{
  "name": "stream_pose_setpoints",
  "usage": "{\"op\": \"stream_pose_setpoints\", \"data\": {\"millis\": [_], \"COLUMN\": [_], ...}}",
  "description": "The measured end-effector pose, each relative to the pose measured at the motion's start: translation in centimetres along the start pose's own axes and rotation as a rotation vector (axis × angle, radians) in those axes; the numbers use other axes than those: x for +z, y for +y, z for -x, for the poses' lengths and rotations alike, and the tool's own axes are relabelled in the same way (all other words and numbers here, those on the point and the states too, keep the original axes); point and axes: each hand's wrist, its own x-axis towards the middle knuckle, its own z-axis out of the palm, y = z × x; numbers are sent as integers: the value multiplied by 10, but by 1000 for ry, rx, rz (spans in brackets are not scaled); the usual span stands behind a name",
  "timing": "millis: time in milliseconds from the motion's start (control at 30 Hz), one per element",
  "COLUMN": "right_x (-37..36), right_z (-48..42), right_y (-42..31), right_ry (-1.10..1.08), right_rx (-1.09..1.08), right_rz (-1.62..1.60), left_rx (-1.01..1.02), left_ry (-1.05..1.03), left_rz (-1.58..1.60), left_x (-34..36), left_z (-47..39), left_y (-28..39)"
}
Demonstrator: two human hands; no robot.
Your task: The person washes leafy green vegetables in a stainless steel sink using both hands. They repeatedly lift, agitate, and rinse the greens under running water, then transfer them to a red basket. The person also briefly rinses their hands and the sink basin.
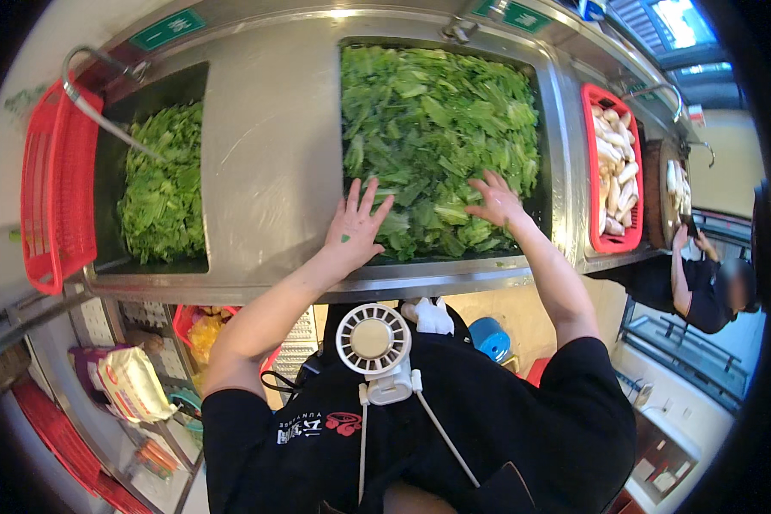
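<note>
Chopped leafy greens [437,122] fill the large basin of a stainless steel sink [263,160] before me, with water showing along the basin's edges. My left hand [356,231], fingers spread, is over the basin's near left corner; a scrap of green leaf sticks to its back. Over the right part of the same greens is my right hand [498,202], its fingers apart and pointing away from me. Neither hand grips anything that I can see. Whether the fingertips touch the leaves is hard to tell.
More cut greens [164,186] lie in the left basin under a curved faucet [96,106]. A red plastic basket [61,193] stands at the far left. Another red basket [639,225] at right holds pale, elongated vegetables [617,167]. Beyond it, a person [700,283] works at a round chopping board [655,186].
</note>
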Motion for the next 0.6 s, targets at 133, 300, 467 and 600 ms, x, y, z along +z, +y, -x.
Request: {"op": "stream_pose_setpoints", "data": {"millis": [133, 300, 467, 600], "right_x": [99, 139, 317, 157], "right_z": [4, -30, -101, -89], "right_y": [115, 115, 134, 28], "right_ry": [16, -335, -473, -670], "right_rx": [39, 345, 820, 554], "right_rz": [-332, -1235, -1754, -2013], "left_rx": [-174, -615, -1036, -1031], "left_ry": [-137, -427, -523, -230], "left_rz": [-146, 270, 1238, 2114], "left_x": [23, 67, 89, 164], "left_z": [-44, -66, -107, -90], "left_y": [26, 20, 28, 11]}}
